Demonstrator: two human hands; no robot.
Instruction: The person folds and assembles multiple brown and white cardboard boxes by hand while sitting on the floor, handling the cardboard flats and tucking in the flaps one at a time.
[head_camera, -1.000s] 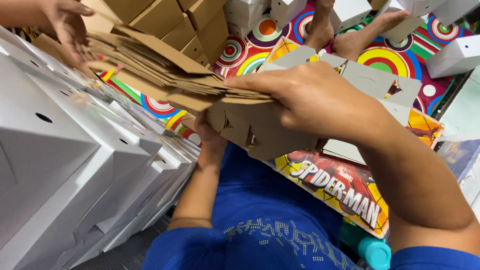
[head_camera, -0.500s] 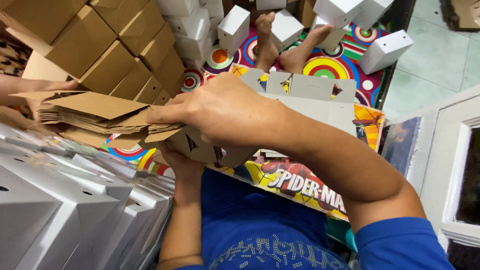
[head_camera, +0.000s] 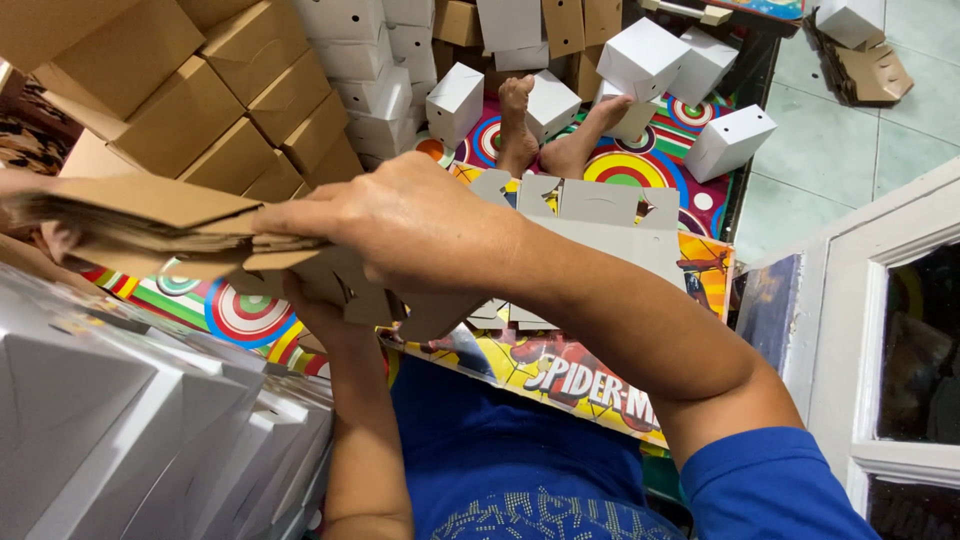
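Head view: the right hand clamps a stack of flat cardboard blanks from above, its long axis running level, out to the hand's left. The left hand grips the stack from beneath, mostly hidden. Folded white boxes crowd below-left; brown boxes rise beyond; a patterned mat lies ahead.

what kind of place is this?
Probably a home floor used for box assembly. Folded white boxes and brown boxes pile around a colourful mat; the right hand holds a stack of flat cardboard blanks.
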